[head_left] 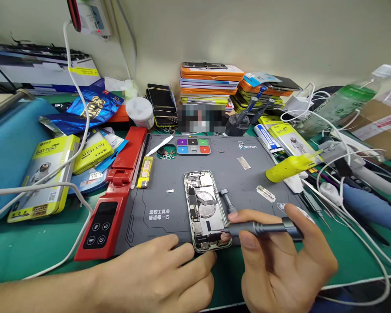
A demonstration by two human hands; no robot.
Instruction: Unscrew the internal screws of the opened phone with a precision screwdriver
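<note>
Cluttered with boxes, cables and tools, a green bench is seen carrying a grey work mat (pixel 169 208), on which an opened phone (pixel 206 211) lies flat with its boards and coil exposed. The phone's near edge is touched by the fingertips of the left hand (pixel 159 278), which is laid palm down on the mat with its fingers loosely together, nothing being gripped. Just beside it, a grey screwdriver (pixel 263 228) is pinched between the thumb and fingers of the right hand (pixel 280 265); the tool is held nearly level, and its tip is set against the lower part of the phone's interior. A second short driver (pixel 228 201) is found just beyond the right hand, lying on the mat beside the phone. Farther out from that hand a yellow bottle (pixel 291 166) is lying on its side. Beyond the left hand, a red device (pixel 109 208) with buttons is placed along the mat's edge, with a yellow lighter (pixel 145 171) close by.
</note>
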